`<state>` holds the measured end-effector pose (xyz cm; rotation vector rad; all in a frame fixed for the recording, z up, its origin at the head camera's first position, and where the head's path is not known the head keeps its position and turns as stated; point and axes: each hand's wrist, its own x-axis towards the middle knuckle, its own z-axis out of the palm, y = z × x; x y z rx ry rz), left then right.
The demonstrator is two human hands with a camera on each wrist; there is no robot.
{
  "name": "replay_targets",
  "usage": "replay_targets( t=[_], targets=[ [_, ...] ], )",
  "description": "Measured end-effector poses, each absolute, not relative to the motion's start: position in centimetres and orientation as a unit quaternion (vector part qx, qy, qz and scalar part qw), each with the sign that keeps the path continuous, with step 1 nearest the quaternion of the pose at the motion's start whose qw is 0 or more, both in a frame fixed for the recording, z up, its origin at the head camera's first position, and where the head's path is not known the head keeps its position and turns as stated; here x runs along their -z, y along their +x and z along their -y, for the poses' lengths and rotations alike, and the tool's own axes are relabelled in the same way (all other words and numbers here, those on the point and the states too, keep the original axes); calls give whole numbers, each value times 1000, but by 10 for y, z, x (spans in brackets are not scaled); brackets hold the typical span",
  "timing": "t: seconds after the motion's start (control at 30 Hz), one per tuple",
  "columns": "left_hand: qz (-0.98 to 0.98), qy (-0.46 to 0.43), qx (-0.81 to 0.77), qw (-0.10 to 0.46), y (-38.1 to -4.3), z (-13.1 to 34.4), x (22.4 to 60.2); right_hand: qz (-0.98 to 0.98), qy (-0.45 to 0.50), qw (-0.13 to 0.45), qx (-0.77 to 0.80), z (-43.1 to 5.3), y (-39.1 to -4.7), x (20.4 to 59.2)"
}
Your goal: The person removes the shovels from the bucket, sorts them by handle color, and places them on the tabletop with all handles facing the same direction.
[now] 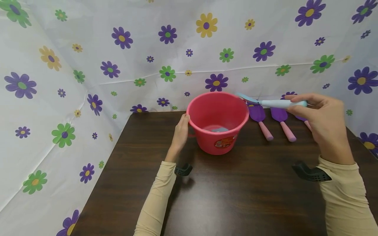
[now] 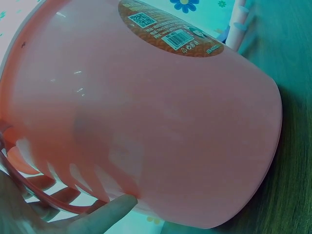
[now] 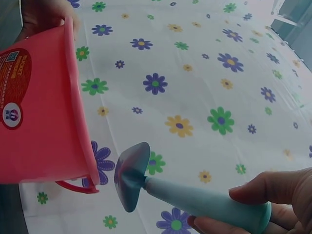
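A pink bucket (image 1: 217, 141) stands upright on the dark wooden table, a printed label (image 2: 170, 34) on its wall. My left hand (image 1: 180, 132) holds the bucket's left side just below the rim; in the left wrist view the thumb (image 2: 114, 209) lies along the wall, beside the pink handle. Held up to the right of the bucket, a light-blue hand trowel (image 1: 280, 104) is pinched by its handle end between the thumb and fingers of my right hand (image 1: 327, 118). Its blade (image 3: 131, 175) points left, overlapping the bucket's right rim in the head view. Something grey-blue (image 1: 220, 129) lies on the bucket's bottom.
Behind and right of the bucket lie purple trowels with pink handles: one (image 1: 257, 114) near the bucket, another (image 1: 279, 114) beside it, a third partly hidden by my right hand. A flower-print sheet (image 1: 133, 88) hangs behind and left of the table (image 1: 236, 196).
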<state>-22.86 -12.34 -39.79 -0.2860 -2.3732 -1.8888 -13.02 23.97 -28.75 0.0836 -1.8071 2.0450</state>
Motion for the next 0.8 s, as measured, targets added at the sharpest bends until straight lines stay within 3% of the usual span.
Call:
replay_targets(
  t=[0.8],
  targets=[
    [784,-97,611,54,-229,123,398,705,-49,239,-666,-273,-120,318]
  ],
)
